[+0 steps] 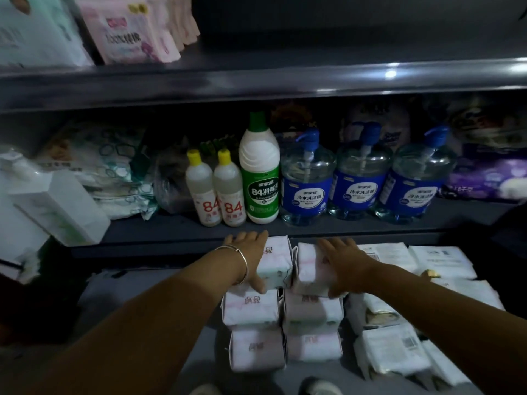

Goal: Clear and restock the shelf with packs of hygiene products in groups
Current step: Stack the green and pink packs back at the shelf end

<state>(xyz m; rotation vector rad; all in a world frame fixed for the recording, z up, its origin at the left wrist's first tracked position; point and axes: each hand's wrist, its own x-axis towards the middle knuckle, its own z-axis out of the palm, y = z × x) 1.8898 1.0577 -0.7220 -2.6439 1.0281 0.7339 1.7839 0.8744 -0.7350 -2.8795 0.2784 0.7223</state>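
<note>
Two pink packs (pixel 293 263) at the back of the lowest shelf (pixel 148 303) are flanked by both hands. The left hand (pixel 251 255) is laid flat along the left side of the left pack, fingers straight, thumb at its near edge. The right hand (pixel 343 263) is spread over the top and right side of the right pack, thumb hooked at its near corner; whether the fingers curl behind it cannot be told. The pair is pressed between the palms, not pinched.

To be moved as a group, the two packs are best squeezed evenly from both sides and kept level, so that neither slips out between them. The four similar packs (pixel 282 332) stacked in front should be left undisturbed, as should the white packs (pixel 393 349) at the right.

On the shelf above, "84" is read in red on two small yellow-capped bottles (pixel 216 192) and in white on a taller green-labelled bottle (pixel 262 178). Three blue pump bottles (pixel 362 178) carry Chinese writing, too small to be read with confidence. The print on the pink packs is blurred.
</note>
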